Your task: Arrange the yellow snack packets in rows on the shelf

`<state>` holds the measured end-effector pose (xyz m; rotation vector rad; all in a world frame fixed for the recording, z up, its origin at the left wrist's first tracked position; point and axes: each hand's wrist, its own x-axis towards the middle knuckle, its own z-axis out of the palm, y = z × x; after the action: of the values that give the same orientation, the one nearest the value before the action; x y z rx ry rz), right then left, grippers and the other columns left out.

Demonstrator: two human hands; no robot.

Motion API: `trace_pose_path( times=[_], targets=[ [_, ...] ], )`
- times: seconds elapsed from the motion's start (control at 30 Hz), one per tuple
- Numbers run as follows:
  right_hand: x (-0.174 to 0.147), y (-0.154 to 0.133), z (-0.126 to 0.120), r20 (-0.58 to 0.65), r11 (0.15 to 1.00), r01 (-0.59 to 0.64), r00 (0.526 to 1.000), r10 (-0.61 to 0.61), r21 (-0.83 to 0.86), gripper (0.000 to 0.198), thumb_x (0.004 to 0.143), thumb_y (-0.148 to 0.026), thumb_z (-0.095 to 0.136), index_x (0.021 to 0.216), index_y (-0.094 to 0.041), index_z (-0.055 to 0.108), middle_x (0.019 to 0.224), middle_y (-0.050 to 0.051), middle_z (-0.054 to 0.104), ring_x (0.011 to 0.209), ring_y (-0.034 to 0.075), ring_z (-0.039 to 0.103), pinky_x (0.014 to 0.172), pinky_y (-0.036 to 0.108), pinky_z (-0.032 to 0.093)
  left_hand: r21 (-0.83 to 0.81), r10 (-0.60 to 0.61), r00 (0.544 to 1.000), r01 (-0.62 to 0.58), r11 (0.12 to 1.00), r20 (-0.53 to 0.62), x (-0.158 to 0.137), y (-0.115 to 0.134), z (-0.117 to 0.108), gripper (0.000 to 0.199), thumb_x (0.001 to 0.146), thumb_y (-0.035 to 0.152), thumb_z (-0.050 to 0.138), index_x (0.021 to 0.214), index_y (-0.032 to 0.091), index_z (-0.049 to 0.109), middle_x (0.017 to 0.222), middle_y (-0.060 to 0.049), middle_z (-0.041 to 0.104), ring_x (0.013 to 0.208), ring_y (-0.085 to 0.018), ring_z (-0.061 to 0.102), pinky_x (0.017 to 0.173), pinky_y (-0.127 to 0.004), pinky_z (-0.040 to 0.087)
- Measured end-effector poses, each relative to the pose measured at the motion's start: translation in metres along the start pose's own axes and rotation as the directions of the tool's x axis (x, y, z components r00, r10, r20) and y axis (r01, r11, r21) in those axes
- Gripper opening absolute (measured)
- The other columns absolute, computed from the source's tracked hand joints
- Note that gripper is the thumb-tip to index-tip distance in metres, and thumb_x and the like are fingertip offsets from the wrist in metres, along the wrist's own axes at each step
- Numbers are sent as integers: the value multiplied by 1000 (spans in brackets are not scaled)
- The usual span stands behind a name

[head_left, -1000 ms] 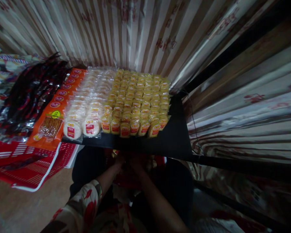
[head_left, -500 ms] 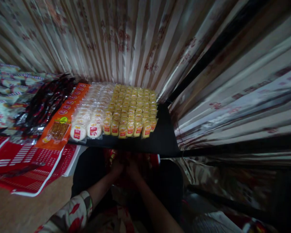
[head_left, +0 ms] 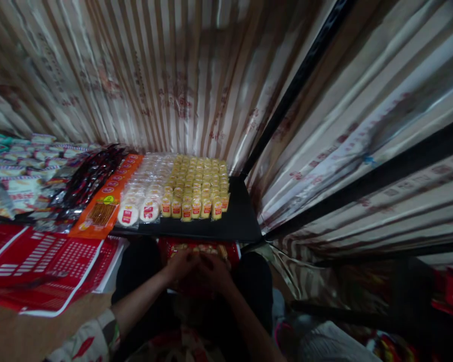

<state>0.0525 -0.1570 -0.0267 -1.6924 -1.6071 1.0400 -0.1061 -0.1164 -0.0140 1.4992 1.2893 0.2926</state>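
On my lap rests a red package [head_left: 232, 250] with a picture of pale and golden food pieces; whether it is a bag or a box, I cannot tell. My left hand [head_left: 181, 264] lies on its left half with the fingers curled inward. From the other side my right hand [head_left: 216, 271] also curls over it, and the fingertips of both meet near its middle. Dim light hides what exactly the fingertips pinch. Just beyond, small yellow wrapped cakes [head_left: 196, 188] stand in rows on a black table [head_left: 234, 223].
Left of the cakes are white round wrapped crackers [head_left: 139, 203], an orange snack bag [head_left: 98, 213], dark shiny packets [head_left: 94, 173] and white packets [head_left: 20, 191]. A red basket [head_left: 41, 261] stands at the lower left. Striped curtains [head_left: 166, 75] and black poles [head_left: 298, 80] surround the table.
The view has shifted, so the table sits lower and farther left. More of the red package's printed front shows between my hands, which stay on it.
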Motion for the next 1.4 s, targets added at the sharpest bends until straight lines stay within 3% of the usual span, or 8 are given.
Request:
trace_pose_path(
  times=[0.1, 0.3, 0.47, 0.63, 0.77, 0.93, 1.1, 1.4],
  targets=[
    [-5, -9, -13, -26, 999, 28, 999, -27, 20, 32, 67, -25, 60, 99, -22, 67, 99, 6, 67, 92, 23, 61, 84, 37, 47, -52, 60, 998, -60, 997, 9, -3, 18, -13, 18, 70, 30, 57, 79, 14, 61, 66, 0, 63, 64, -13, 57, 57, -21, 42],
    [-7, -32, -36, 44, 942, -5, 999, -10, 334, 36, 72, -39, 58, 104, -22, 60, 92, 3, 69, 76, 17, 64, 71, 32, 51, -286, 135, 981, -91, 954, 139, 1, 54, -28, 29, 76, 38, 52, 88, 12, 57, 51, 3, 56, 44, -8, 47, 44, -19, 34],
    [-5, -44, -50, -12, 882, 11, 1000, -6, 471, 39, 71, -43, 60, 102, -20, 60, 86, 4, 70, 68, 17, 64, 66, 30, 52, -422, 224, 974, -194, 885, 23, 4, 68, -22, 30, 71, 25, 60, 98, 13, 53, 70, 3, 56, 54, -7, 53, 49, -18, 40],
    [-3, -40, -59, -49, 879, 7, 999, 19, 477, 42, 69, -45, 62, 102, -19, 60, 86, 5, 69, 71, 18, 65, 67, 31, 52, -399, 216, 973, -230, 888, -79, 7, 75, -6, 28, 71, 15, 56, 99, 13, 54, 78, 2, 55, 55, -5, 50, 52, -17, 41],
    [8, -31, -71, -199, 880, 46, 978, 55, 472, 40, 69, -43, 63, 100, -18, 61, 82, 5, 68, 67, 17, 63, 64, 29, 52, -255, 206, 945, -272, 928, -255, 15, 83, 4, 33, 74, 15, 54, 108, 15, 54, 92, -3, 59, 62, -7, 53, 61, -20, 47],
    [36, -21, -92, -416, 902, 56, 898, 143, 429, 46, 65, -45, 63, 100, -15, 61, 81, 5, 66, 62, 15, 60, 62, 28, 51, 62, 277, 880, -274, 960, -386, 21, 94, 12, 29, 76, 10, 47, 102, 15, 58, 99, -6, 59, 77, -12, 57, 82, -28, 48],
    [62, -13, -103, -476, 943, 33, 869, 137, 331, 49, 68, -48, 59, 104, -15, 61, 83, 5, 65, 66, 15, 59, 65, 28, 50, 358, 401, 860, -283, 890, -316, 26, 106, 17, 37, 79, 8, 40, 111, 15, 56, 109, -9, 53, 99, -17, 54, 92, -29, 44],
    [90, -1, -108, -511, 965, 30, 852, 110, 259, 49, 70, -47, 56, 107, -15, 61, 89, 7, 68, 76, 19, 62, 74, 33, 50, 697, 434, 881, -193, 690, -186, 49, 121, 22, 49, 81, 10, 37, 128, 19, 42, 105, -11, 47, 99, -24, 49, 78, -34, 49]
  ],
)
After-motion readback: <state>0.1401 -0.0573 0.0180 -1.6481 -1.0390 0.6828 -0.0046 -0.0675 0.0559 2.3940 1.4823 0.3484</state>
